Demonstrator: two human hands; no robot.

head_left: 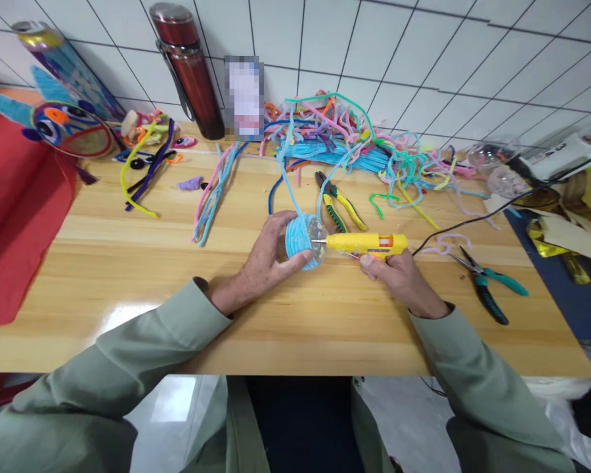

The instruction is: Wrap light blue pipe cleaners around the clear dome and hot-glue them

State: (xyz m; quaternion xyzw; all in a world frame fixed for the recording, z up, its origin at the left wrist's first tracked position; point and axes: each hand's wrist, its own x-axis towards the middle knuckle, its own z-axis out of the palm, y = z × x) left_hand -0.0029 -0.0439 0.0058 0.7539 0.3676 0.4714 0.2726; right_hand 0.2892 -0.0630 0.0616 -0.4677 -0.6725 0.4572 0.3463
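My left hand (270, 257) grips a clear plastic bottle piece (317, 231) lying on its side, its fingers wrapped round it. Light-blue pipe cleaners (297, 239) are wound about the bottle piece, and two loose ends stick up and away from me. In my right hand (394, 272) is a yellow hot glue gun (367, 243), its metal nozzle pointing left against or very near the bottle piece; I cannot tell if it touches. The gun's black cord trails off to the right. Beyond the bottle piece lie yellow-green pliers (339, 202).
A tangle of coloured pipe cleaners (339, 151) lies by the tiled wall. A red thermos (192, 75) and a phone (245, 97) stand at the back. Teal needle-nose pliers (487, 282) rest at right. A decorated blue-eared bottle craft (69, 125) and red cloth (20, 223) are at left.
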